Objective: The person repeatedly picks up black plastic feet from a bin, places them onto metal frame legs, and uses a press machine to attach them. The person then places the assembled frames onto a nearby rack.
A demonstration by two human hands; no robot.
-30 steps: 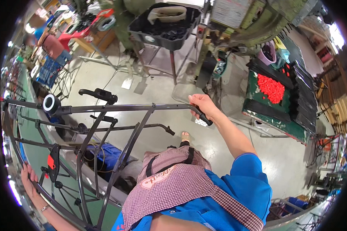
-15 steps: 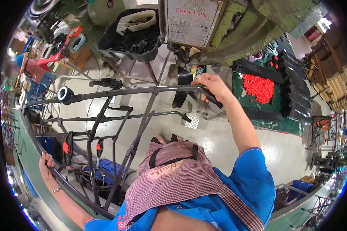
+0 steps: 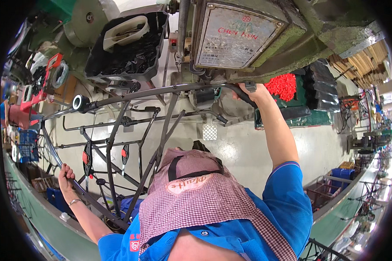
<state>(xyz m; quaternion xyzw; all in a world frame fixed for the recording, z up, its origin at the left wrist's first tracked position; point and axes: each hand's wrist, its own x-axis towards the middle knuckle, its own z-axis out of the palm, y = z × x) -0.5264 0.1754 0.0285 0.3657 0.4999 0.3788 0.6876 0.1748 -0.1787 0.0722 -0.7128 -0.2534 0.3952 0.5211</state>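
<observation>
A black tubular metal frame (image 3: 139, 94) with several crossing bars spans the left half of the view. My left hand (image 3: 66, 174) is wrapped round its lower left tube. At the far right end, my right hand (image 3: 253, 93) grips the curved end of the top tube, just under a green machine (image 3: 231, 43); part of its fingers is hidden there. A black round fitting (image 3: 86, 104) with a pale ring sits on the top tube. Two black fittings with red centres (image 3: 86, 157) hang among the inner bars.
Black pieces and a pale container lie in a black bin (image 3: 91, 65) left of the machine. Small red parts (image 3: 284, 87) are heaped on a green table (image 3: 309, 122) at the right, beside black sheets (image 3: 323, 91). A white perforated plate (image 3: 209, 132) is near the floor.
The frame's right end, with my right hand on it, has moved in under the machine. My left hand keeps its hold and appears farther right. The machine looms larger in view.
</observation>
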